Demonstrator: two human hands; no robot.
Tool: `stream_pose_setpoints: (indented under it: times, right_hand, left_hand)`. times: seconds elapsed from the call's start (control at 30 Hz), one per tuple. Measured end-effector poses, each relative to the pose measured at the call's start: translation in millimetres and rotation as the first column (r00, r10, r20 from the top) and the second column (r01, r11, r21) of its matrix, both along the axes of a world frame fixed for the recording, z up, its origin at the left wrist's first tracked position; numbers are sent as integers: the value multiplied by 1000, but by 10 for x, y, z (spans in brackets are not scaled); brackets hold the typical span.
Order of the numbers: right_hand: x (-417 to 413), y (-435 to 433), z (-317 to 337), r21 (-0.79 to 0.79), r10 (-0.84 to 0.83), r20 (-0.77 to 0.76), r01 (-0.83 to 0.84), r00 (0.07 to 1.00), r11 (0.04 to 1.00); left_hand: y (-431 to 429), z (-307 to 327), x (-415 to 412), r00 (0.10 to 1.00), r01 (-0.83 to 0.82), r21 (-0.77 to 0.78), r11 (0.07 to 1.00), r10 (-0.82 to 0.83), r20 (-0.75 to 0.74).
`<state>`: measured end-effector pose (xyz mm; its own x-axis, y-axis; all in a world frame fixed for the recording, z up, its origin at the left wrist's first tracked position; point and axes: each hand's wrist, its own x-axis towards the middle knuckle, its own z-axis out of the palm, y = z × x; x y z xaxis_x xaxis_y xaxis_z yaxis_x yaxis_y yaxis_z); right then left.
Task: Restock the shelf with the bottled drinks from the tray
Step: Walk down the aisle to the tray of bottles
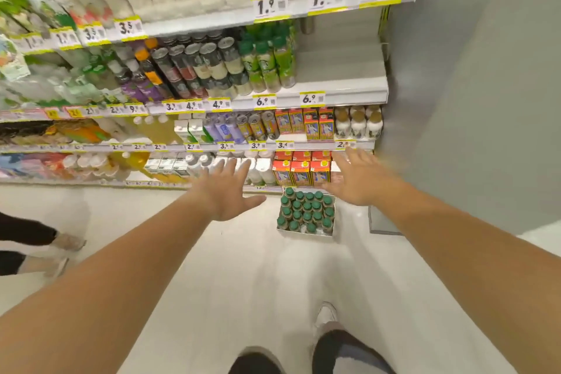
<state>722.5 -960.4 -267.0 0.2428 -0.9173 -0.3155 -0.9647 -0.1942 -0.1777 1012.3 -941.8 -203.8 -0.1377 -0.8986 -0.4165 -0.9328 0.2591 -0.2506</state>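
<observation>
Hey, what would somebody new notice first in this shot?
Two open hands, the left hand and right hand, reach toward the low shelves. On the floor between them sits a tray full of green-capped bottles. Higher up, a shelf stands bare at its right end.

Approx 20 green-cap btls [306, 211], 1 tray [303, 234], 2 hands: L hand [226, 194], R hand [358, 181].

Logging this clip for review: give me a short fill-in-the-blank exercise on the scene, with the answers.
The tray stands on the ____.
Its bottles have ____ caps.
The left hand and the right hand each hold ____.
Missing words: floor; green; nothing.
</observation>
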Motion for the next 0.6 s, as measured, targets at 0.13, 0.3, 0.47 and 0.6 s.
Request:
stream_pose_setpoints:
  times: [0.13, 0.3, 0.47, 0.6]
  right_hand:
    - [154, -120, -574, 86, -64, -37, 67, 997, 994]
    - [414, -248, -1695, 43, -139, -29, 140, 990, 989]
    - [637, -254, -3158, 96, -185, -86, 193, 979, 977]
    - [686, -260, -4336, 115, -224, -91, 234, 970, 966]
  left_hand:
    - [-450, -629, 130, 996, 70, 77, 995, -66, -53]
    - [-859, -1870, 359, 982, 158, 103, 982, -144, -125]
    - [-997, -3492, 641, 976, 99, 182, 978, -60, -208]
    - [-1050, -4811, 828, 967, 47, 212, 976, 9, -256]
